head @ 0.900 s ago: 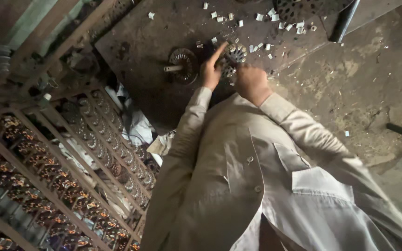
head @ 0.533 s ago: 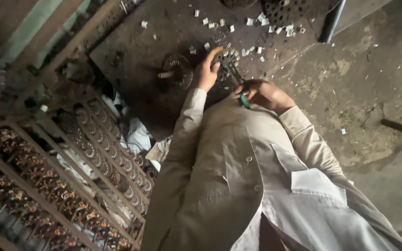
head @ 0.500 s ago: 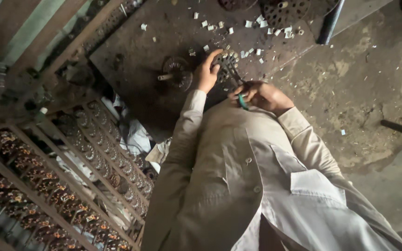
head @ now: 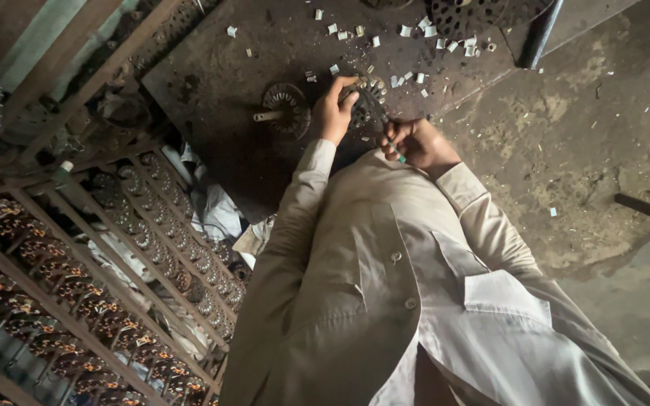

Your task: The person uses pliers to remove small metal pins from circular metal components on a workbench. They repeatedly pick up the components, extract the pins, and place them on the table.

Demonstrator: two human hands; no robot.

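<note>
My left hand (head: 334,111) grips the rim of a round slotted metal core (head: 366,104) lying on the dark workbench (head: 220,83). My right hand (head: 415,143) is fisted on a small green-tipped tool (head: 395,150) just beside it. White scraps (head: 415,30) lie scattered behind.

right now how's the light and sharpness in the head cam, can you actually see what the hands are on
Head view: dim, flat light, no glare; the dark metal plate swallows detail. The left hand rests on a round slotted metal part, sharp enough to see. The right hand grips a small tool with a green tip, too small to identify. Racks of wound coils at lower left look soft and murky.
</note>
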